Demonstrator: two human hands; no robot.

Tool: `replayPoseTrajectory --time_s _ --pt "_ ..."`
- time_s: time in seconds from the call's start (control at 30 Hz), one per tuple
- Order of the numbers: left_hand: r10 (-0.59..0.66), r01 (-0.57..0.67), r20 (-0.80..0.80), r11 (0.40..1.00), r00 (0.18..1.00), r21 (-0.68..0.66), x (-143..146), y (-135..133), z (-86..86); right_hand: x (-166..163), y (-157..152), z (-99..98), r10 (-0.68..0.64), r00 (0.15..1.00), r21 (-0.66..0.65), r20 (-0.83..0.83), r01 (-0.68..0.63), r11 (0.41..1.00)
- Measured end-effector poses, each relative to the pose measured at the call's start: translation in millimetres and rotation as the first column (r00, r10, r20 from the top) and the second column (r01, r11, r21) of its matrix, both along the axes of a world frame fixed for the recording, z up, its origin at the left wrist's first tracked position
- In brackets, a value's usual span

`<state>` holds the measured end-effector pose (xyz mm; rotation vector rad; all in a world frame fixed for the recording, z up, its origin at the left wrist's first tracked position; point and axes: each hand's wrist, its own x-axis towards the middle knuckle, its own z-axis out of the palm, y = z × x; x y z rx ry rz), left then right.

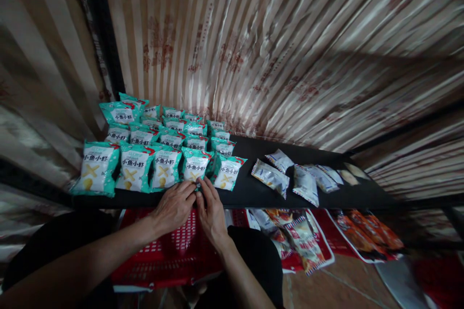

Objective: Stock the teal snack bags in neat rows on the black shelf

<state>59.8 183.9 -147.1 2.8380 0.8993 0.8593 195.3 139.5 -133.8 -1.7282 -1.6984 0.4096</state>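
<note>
Several teal-and-white snack bags (pixel 161 166) stand in rows on the left part of a black shelf (pixel 250 200). At the shelf's front edge, my left hand (pixel 174 206) has its fingers bent together on the lower edge of one front-row snack bag (pixel 195 165). My right hand (pixel 211 210) meets it from the other side, its fingers closed on the same lower edge. That bag stays upright on the shelf, its bottom partly covered by my fingertips. Just right of it stands another teal bag (pixel 228 173), tilted slightly.
Several small white-and-blue packets (pixel 270 177) lie flat farther right on the shelf. Below are a red basket (pixel 163 268) between my knees, a second basket (pixel 328 251) with mixed snack bags, and a third with orange packets (pixel 366 231). Striped sheeting (pixel 232 34) hangs behind.
</note>
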Motion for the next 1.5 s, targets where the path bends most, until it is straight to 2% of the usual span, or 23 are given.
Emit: replayPoseTrajectory --time_s 0.2,0.4,0.53,0.63,0.73,0.83,1.0,1.2,1.5 --pt "-0.045 0.04 0.1 0.998 0.994 0.055 -4.3 1.7 11.0 -3.8 -0.3 1.0 -0.041 0.998 0.034 -0.037 0.042 0.999" --pt "0.01 -0.023 0.109 0.993 0.994 0.114 2.1 2.0 22.1 0.3 -2.1 -6.4 -0.012 0.993 0.153 -0.118 0.03 0.988" --pt "0.012 -0.026 0.116 0.993 0.993 0.115 9.4 -1.3 22.1 13.0 -7.6 -1.4 -0.048 0.993 0.313 -0.107 0.08 0.946" --pt "-0.004 -0.012 0.123 0.991 0.992 0.131 15.6 -7.8 18.4 31.8 -11.2 1.6 -0.168 0.978 0.393 -0.125 0.204 0.897" --pt "-0.024 0.008 0.116 0.99 0.993 0.14 24.5 -16.4 17.2 53.8 -12.2 -3.3 -0.28 0.947 0.369 -0.156 0.319 0.873" --pt "-0.035 0.022 0.104 0.992 0.994 0.128 36.6 -25.0 16.9 71.3 -11.1 -13.5 -0.321 0.934 0.295 -0.156 0.355 0.887" --pt "-0.042 0.034 0.074 0.993 0.996 0.116 54.2 -36.7 5.1 85.0 -7.2 -28.2 -0.295 0.942 0.203 -0.162 0.324 0.924" --pt "-0.005 0.0 0.049 0.994 0.999 0.112 59.1 -37.7 -3.2 86.5 -1.4 -38.7 -0.24 0.949 0.167 -0.204 0.276 0.947" --pt "0.007 -0.007 0.004 0.993 1.0 0.121 60.1 -24.4 -6.7 78.6 2.6 -41.1 -0.226 0.965 0.205 -0.136 0.251 0.946"
